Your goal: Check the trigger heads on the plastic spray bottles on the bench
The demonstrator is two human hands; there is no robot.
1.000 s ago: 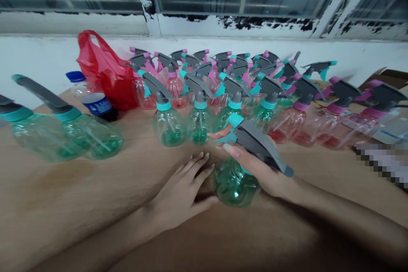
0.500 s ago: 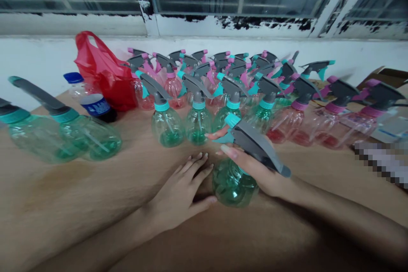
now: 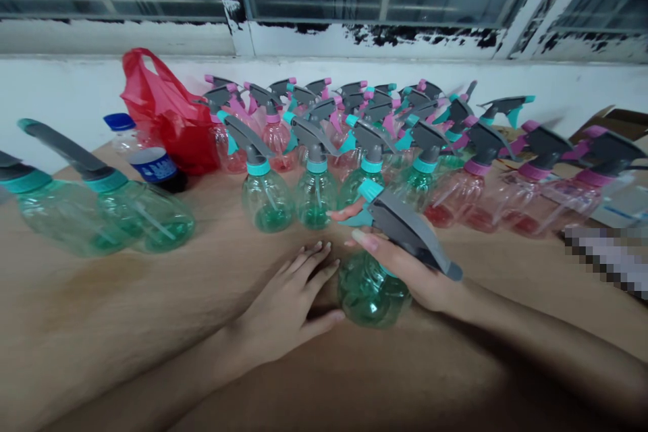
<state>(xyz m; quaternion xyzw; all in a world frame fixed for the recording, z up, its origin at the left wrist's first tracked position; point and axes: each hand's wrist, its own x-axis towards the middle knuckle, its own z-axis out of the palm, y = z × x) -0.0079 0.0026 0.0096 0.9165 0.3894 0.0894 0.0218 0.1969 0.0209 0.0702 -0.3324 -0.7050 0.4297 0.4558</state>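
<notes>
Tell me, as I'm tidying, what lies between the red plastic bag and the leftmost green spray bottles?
In the head view, a blue-capped drink bottle is between the red plastic bag and the green spray bottles.

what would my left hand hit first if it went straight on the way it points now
Likely your right hand, on the green spray bottle; depth is unclear, so your left hand might pass under its fingers.
</notes>
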